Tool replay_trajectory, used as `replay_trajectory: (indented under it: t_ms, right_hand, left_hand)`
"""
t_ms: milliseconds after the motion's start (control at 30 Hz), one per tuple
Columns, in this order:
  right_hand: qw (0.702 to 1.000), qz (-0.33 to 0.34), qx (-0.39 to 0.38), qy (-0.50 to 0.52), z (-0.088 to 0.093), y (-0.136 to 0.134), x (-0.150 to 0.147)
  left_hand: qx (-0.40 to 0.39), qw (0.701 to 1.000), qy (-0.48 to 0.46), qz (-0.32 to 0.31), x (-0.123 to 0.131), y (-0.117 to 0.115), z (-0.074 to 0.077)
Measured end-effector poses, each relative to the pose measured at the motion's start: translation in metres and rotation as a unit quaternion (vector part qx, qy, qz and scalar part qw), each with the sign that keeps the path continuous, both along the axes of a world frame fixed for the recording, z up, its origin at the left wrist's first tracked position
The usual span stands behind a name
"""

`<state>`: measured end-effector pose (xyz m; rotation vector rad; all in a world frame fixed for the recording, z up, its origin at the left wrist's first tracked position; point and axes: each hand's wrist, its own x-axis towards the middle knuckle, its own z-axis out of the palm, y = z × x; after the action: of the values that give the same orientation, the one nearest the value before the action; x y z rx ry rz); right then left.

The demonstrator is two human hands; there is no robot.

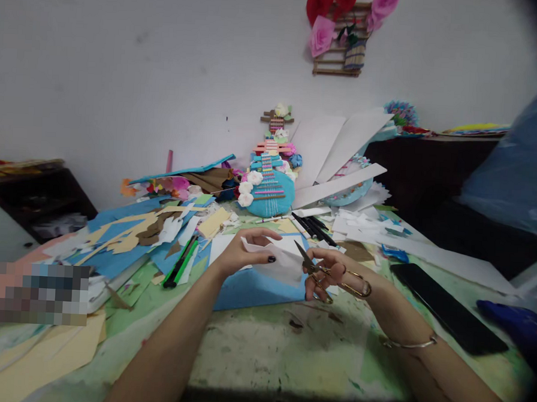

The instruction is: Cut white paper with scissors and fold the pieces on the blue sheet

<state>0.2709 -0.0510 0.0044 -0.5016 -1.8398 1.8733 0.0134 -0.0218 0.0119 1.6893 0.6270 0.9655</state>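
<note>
My left hand pinches a small piece of white paper above the table, fingers curled round its left edge. My right hand grips gold-handled scissors, fingers through the loops. The blades point up and left and touch the right edge of the white paper. Under both hands lies a blue paper sheet on the paint-stained table.
Paper scraps in blue, tan and white pile up at the left. Green and black pens lie beside them. A blue paper guitar leans on the wall. A black phone lies at the right. White sheets stand behind.
</note>
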Motion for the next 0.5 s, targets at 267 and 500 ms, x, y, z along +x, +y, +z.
replay_trajectory:
  t_ms: [267, 500]
  right_hand:
    - [1.000, -0.009, 0.000, 0.009, 0.0076, -0.0054, -0.0037]
    - [1.000, 0.017, -0.001, -0.026, 0.0037, -0.0012, -0.0035]
  left_hand:
    - [-0.024, 0.995, -0.031, 0.087, -0.0035, 0.0043, -0.0031]
    - [-0.044, 0.997, -0.060, 0.016, -0.0014, 0.0001, 0.0000]
